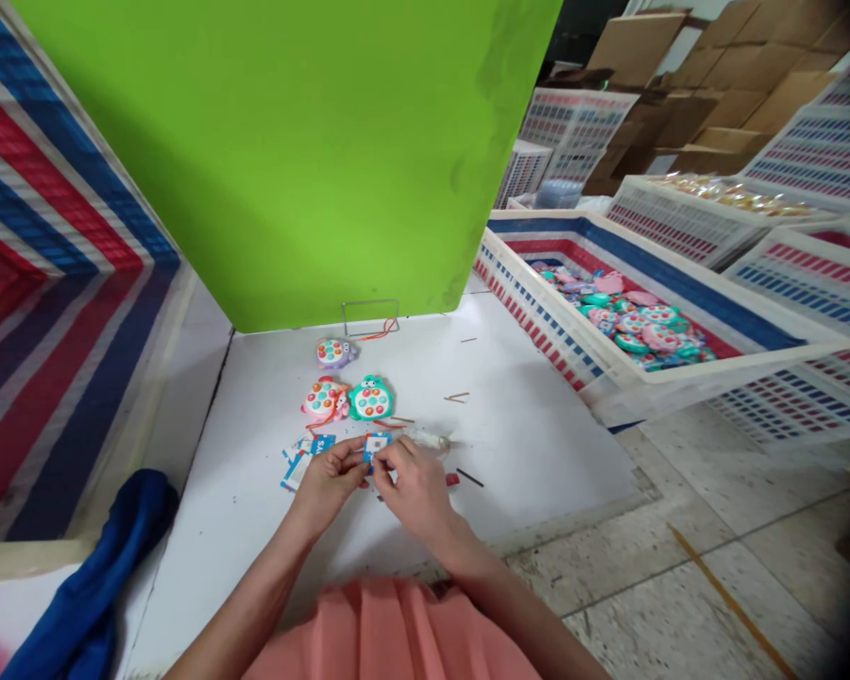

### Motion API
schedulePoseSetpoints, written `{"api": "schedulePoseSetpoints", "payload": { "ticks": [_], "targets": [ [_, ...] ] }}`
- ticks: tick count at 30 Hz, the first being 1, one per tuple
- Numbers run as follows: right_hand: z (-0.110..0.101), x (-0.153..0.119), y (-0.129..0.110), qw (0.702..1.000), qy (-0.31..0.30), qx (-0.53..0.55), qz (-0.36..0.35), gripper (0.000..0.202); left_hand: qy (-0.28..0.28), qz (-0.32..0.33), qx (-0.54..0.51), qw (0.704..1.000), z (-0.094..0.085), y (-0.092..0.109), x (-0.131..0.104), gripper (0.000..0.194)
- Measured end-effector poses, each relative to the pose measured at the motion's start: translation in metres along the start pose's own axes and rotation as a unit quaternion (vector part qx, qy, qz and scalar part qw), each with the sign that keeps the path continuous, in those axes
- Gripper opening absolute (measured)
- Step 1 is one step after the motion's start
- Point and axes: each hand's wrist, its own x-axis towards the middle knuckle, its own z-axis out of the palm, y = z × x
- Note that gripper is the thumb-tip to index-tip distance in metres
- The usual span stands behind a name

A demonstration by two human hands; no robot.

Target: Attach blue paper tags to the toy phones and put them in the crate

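Observation:
Both hands meet low over the white table. My left hand (340, 472) pinches the left edge of a small blue-and-white card (375, 448). Against the card's right side, my right hand (405, 472) has its fingers closed on it. More blue-and-white cards (295, 468) lie left of my left hand. Just beyond the hands sit a pink toy (324, 399) with an orange cord and a green toy (372, 399), side by side. Farther back is a purple toy (335, 353). A whitish tube-like item (429, 439) lies behind my right hand.
A green panel (290, 170) stands at the table's back, with a wire frame (370, 318) before it. At right, a white crate (538, 331) holds many colourful toys. Thin sticks (469, 478) lie on the table (538, 453). Blue cloth (106, 576) hangs at the left; a striped-lined bin stands beyond.

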Motion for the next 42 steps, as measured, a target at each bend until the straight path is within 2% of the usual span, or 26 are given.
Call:
{"api": "schedulePoseSetpoints", "payload": {
  "ticks": [7, 10, 13, 15, 18, 23, 28, 31, 42],
  "targets": [
    [-0.001, 0.000, -0.004, 0.997, -0.018, -0.072, 0.013, 0.008, 0.017, 0.049, 0.058, 0.997, 0.001, -0.012, 0.001, 0.044],
    [0.001, -0.001, -0.006, 0.994, -0.021, -0.108, 0.023, 0.009, 0.008, 0.083, 0.116, 0.990, 0.006, -0.007, -0.001, 0.042],
    [0.002, -0.001, -0.005, 0.993, -0.025, -0.109, 0.032, 0.008, -0.028, 0.105, 0.139, 0.984, 0.009, 0.001, -0.004, 0.046],
    [0.002, 0.000, -0.003, 0.996, -0.025, -0.081, 0.036, 0.009, -0.039, 0.101, 0.131, 0.985, 0.009, 0.002, -0.005, 0.047],
    [0.000, 0.002, 0.003, 0.999, -0.019, 0.012, 0.037, 0.013, -0.024, 0.069, 0.100, 0.992, 0.004, -0.002, -0.004, 0.044],
    [-0.006, 0.003, 0.011, 0.984, -0.037, 0.170, 0.025, 0.014, 0.005, 0.042, 0.069, 0.997, -0.003, -0.007, 0.000, 0.038],
    [-0.005, 0.000, 0.013, 0.982, -0.019, 0.183, 0.049, 0.013, 0.057, 0.089, 0.181, 0.978, -0.002, -0.007, -0.003, 0.031],
    [-0.004, -0.002, 0.013, 0.981, -0.011, 0.187, 0.055, 0.013, 0.067, 0.121, 0.233, 0.962, 0.000, -0.004, -0.007, 0.030],
    [0.000, -0.005, 0.013, 0.955, -0.009, 0.279, 0.098, 0.008, 0.077, 0.140, 0.251, 0.954, 0.002, 0.002, -0.010, 0.021]
  ]
}}
